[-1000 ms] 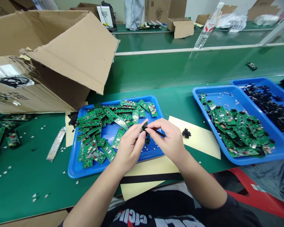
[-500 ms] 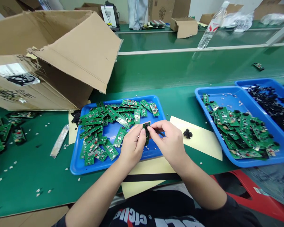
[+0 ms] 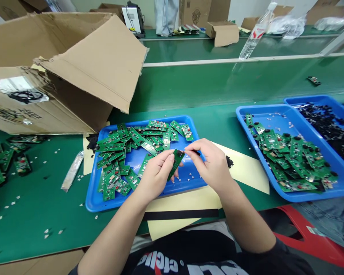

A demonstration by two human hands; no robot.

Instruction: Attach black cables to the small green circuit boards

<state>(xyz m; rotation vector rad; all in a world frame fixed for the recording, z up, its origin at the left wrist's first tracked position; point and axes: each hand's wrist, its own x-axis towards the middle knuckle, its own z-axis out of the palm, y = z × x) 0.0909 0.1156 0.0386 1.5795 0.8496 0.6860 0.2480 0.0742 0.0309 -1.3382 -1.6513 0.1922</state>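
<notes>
My left hand (image 3: pixel 157 172) is closed on a green circuit board (image 3: pixel 176 162), held tilted over the blue tray (image 3: pixel 92 198). A black part (image 3: pixel 179 153) sits at the board's upper end. My right hand (image 3: pixel 210 162) has thumb and forefinger pinched at that end. A thin dark piece (image 3: pixel 197 152) shows by its fingers, but its kind is hidden. Beneath lie several loose circuit boards (image 3: pixel 110 147) and small white bits (image 3: pixel 190 176). Just right of my right hand, a clump of black pieces (image 3: pixel 229 162) rests on a cream paper sheet (image 3: pixel 250 173).
At right, one blue tray (image 3: pixel 296 195) holds boards with black parts; another blue tray (image 3: pixel 312 100) holds loose black pieces. A large cardboard box (image 3: pixel 103 65) stands at left, near more boards (image 3: pixel 5 160). A water bottle (image 3: pixel 255 36) leans at the back. A red stool (image 3: pixel 315 236) is below right.
The board has turned in my left hand, showing more of its green face. My right hand has shifted slightly right and up, its fingertips now at the board's upper end.
</notes>
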